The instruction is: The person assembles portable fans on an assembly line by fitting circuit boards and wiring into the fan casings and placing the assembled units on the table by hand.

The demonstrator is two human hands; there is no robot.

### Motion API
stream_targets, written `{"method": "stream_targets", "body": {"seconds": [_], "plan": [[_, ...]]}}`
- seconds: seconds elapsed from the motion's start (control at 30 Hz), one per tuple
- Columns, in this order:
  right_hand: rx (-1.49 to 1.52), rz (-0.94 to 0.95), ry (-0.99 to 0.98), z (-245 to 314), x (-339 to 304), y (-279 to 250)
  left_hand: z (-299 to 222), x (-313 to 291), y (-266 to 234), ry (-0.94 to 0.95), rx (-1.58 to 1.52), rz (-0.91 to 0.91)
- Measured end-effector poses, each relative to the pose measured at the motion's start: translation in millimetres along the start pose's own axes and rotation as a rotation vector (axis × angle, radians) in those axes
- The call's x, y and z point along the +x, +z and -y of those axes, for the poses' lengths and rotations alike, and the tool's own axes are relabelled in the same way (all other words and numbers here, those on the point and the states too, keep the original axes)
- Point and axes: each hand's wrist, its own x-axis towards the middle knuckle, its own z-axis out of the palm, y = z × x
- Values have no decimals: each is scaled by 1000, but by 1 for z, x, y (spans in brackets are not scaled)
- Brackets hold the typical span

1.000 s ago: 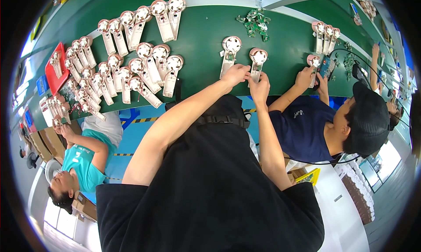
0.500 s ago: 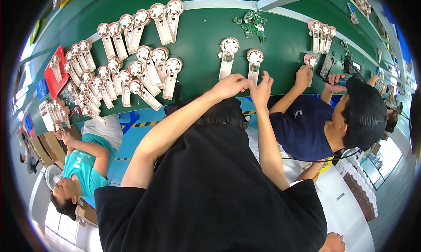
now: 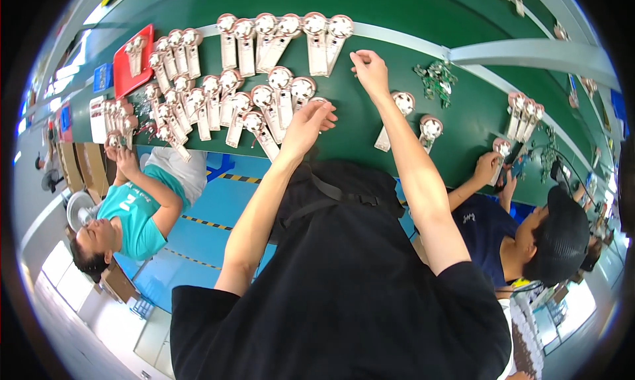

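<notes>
My left hand [image 3: 308, 127] hovers over or rests on a pale handheld fan body [image 3: 320, 101] at the front of the crowded group; its fingers are loosely bent and apart, and the hand hides most of that fan. Further out, my right hand [image 3: 370, 72] reaches over the table with fingers half curled and nothing visible in them. Just beyond its fingertips lies the last fan body [image 3: 340, 28] of the back row. Two separate fan bodies, one [image 3: 403, 103] partly behind my right forearm and another [image 3: 430, 126], lie to the right of that arm.
Many more fan bodies cover the left of the green table [image 3: 397, 33]. A heap of green circuit boards [image 3: 436, 82] lies right of centre. On the far left are a red tray [image 3: 122, 72] and a blue box [image 3: 103, 78]. Co-workers sit on both sides, handling fan bodies.
Both hands have left the fan body in front of me and swung left and outward, the right one further out. My view has shifted left with them.
</notes>
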Motion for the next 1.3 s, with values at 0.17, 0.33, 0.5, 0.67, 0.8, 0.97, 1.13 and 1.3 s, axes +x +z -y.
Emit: {"method": "stream_targets", "body": {"seconds": [0.17,0.33,0.5,0.67,0.8,0.97,1.13,1.3], "plan": [[-206,-280,20,2,51,47,-5,-23,-23,19,-65,-133],[-145,-180,66,5,68,57,-3,-35,-28,-33,-86,-204],[10,-129,163,-1,84,49,-3,-28,-27,-33,-102,-190],[517,-21,365,-5,93,36,-8,-12,-24,-21,-59,-122],[635,-13,450,-11,92,10,-14,5,-15,-5,-49,-97],[797,64,378,27,21,-17,-12,43,0,178,-97,-181],[726,134,427,69,-67,-28,-22,69,34,235,-39,-381],[608,92,422,72,-100,-39,-19,81,64,13,-606,89]]}}
